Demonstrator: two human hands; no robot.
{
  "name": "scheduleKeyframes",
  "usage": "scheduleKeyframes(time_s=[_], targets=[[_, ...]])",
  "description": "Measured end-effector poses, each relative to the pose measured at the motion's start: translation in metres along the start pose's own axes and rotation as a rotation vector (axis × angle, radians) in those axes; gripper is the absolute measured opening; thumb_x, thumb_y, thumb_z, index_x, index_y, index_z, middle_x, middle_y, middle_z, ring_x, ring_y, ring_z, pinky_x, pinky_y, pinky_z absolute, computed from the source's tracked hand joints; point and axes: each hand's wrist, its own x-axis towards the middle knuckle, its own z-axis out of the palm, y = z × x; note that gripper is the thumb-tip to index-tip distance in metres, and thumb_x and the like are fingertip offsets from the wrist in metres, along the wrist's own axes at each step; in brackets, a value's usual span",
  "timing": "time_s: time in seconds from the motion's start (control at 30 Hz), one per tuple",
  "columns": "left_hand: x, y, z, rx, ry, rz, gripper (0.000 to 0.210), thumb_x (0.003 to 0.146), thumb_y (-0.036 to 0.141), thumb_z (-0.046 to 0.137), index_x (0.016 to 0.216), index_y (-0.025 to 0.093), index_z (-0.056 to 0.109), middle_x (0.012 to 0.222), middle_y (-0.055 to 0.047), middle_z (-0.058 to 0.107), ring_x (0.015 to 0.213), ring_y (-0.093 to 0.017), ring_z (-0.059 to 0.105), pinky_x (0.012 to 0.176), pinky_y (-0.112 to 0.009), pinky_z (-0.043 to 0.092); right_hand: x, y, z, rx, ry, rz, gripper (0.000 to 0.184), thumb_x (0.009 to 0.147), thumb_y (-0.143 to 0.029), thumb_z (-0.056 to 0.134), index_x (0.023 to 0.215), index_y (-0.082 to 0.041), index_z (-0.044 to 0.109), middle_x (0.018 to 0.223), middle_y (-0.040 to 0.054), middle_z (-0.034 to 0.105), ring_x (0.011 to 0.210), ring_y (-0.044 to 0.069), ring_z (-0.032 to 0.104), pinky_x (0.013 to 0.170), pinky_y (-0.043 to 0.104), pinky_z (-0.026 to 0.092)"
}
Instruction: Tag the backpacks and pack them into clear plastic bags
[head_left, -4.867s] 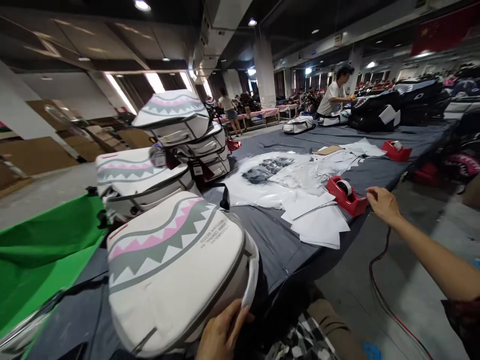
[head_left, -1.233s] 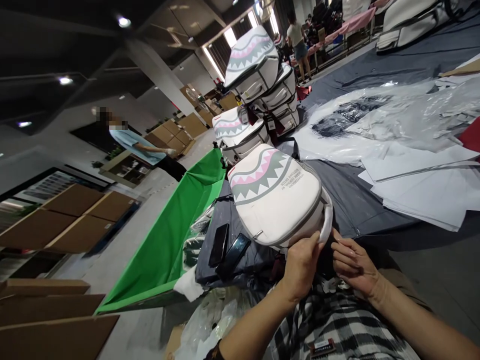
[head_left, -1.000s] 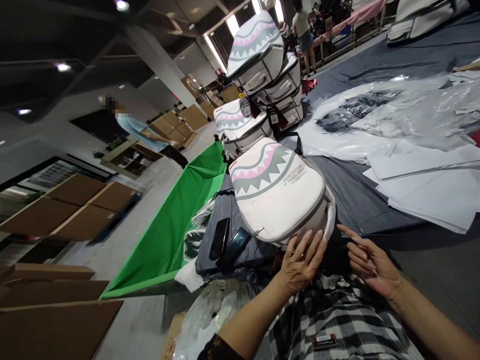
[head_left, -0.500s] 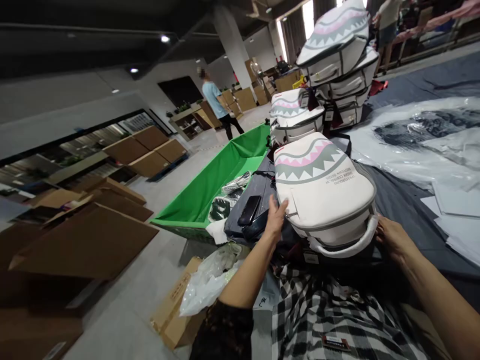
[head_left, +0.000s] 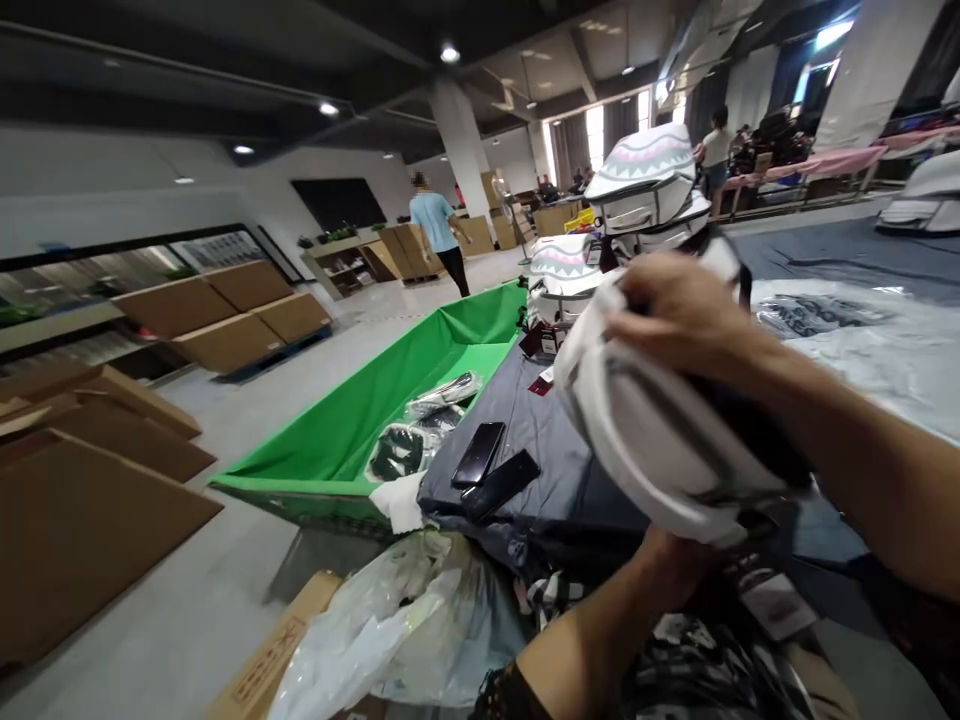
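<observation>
A white backpack is raised off the table and turned on its side, blurred by motion. My right hand grips its upper edge with the fingers curled over it. My left hand holds the bag from below at its lower edge; those fingers are mostly hidden. A paper tag hangs under the bag. Behind it on the table stand a backpack with a pink and grey zigzag print and a stack of similar backpacks.
Two dark phones, one overlapping the other, lie on the cloth-covered table. To the left is a green bin with plastic-wrapped items. Plastic bags and cardboard boxes are nearby. A person walks beyond.
The backpack has been lifted from the table and tipped onto its side. My right hand has moved up to its top edge, my left hand down below it. The phones are uncovered.
</observation>
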Motion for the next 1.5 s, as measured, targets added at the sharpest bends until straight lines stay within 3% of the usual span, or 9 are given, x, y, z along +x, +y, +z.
scheduleKeyframes(time_s=[0.1,0.27,0.37,0.53,0.7,0.87,1.03,1.2,1.5], targets=[[-0.016,-0.041,-0.010,-0.201,0.192,-0.180,0.049,0.061,0.048,0.080,0.095,0.015,0.069,0.115,-0.016,0.070,0.121,-0.032,0.062,0.108,-0.042,0.045,0.006,-0.011,0.083,-0.029,-0.371,-0.130,0.015,0.070,-0.016,0.078,0.074,-0.011,0.064,0.088,0.0102,0.067,0.089,0.028,0.066,0.086,0.042,0.048],[-0.082,-0.064,-0.070,0.192,0.300,-0.308,0.035,0.071,0.030,0.073,0.100,0.011,0.071,0.103,-0.013,0.073,0.111,-0.030,0.065,0.103,-0.043,0.044,-0.029,0.007,0.169,0.144,-0.456,-0.150,0.012,0.078,-0.008,0.067,0.089,-0.012,0.067,0.093,0.0100,0.070,0.086,0.020,0.066,0.076,0.029,0.051],[-0.102,-0.045,-0.082,0.801,0.133,0.075,0.027,0.089,0.028,0.056,0.107,0.015,0.071,0.105,-0.011,0.073,0.103,-0.027,0.066,0.095,-0.043,0.048,-0.040,0.028,0.143,0.350,-0.294,-0.150,0.020,0.094,-0.017,0.054,0.112,-0.015,0.062,0.106,0.0072,0.067,0.093,0.015,0.064,0.081,0.026,0.050],[-0.063,-0.018,-0.062,1.636,0.240,0.946,0.027,0.092,0.020,0.059,0.118,0.016,0.061,0.105,-0.010,0.070,0.099,-0.024,0.064,0.090,-0.041,0.050,-0.105,0.077,0.055,0.491,-0.029,-0.104,0.015,0.097,-0.032,0.057,0.100,-0.019,0.064,0.084,0.0011,0.067,0.072,0.013,0.062,0.069,0.023,0.050],[-0.027,-0.026,-0.049,1.799,0.218,1.009,0.012,0.093,0.020,0.060,0.082,0.017,0.057,0.069,-0.001,0.060,0.065,-0.018,0.057,0.071,-0.033,0.045,-0.224,0.136,0.027,0.256,-0.282,0.102,0.023,0.094,-0.044,0.061,0.099,-0.023,0.069,0.091,0.0047,0.071,0.079,0.018,0.068,0.067,0.025,0.055],[-0.021,-0.030,-0.054,1.650,0.278,1.075,0.027,0.099,0.026,0.053,0.073,0.019,0.057,0.059,0.001,0.059,0.057,-0.015,0.056,0.067,-0.032,0.041,-0.293,0.147,0.092,0.302,-0.335,0.289,0.067,0.080,-0.059,0.073,0.132,-0.020,0.057,0.125,0.0134,0.066,0.110,0.028,0.066,0.094,0.040,0.057],[-0.016,-0.003,-0.084,1.583,0.363,1.019,0.034,0.100,0.030,0.055,0.068,0.019,0.060,0.056,0.003,0.060,0.054,-0.013,0.056,0.068,-0.031,0.038,-0.280,0.113,0.168,0.302,-0.057,0.349,0.035,0.090,-0.057,0.060,0.093,-0.022,0.063,0.090,0.0082,0.068,0.086,0.026,0.065,0.078,0.040,0.055],[-0.019,0.026,-0.113,1.548,0.396,0.893,0.044,0.100,0.036,0.053,0.060,0.020,0.057,0.053,0.007,0.058,0.052,-0.011,0.052,0.075,-0.030,0.038,-0.266,0.104,0.195,0.470,-0.175,0.401,0.023,0.100,-0.043,0.047,0.093,-0.023,0.055,0.077,0.0011,0.067,0.064,0.018,0.065,0.062,0.028,0.051],[-0.027,0.022,-0.138,1.442,0.507,0.632,0.055,0.095,0.064,0.047,0.064,0.025,0.070,0.060,0.003,0.058,0.062,-0.017,0.054,0.075,-0.033,0.039,-0.278,0.134,0.140,0.416,-0.032,0.360,0.027,0.100,-0.042,0.053,0.112,-0.021,0.064,0.103,0.0063,0.072,0.090,0.019,0.069,0.083,0.029,0.055]])
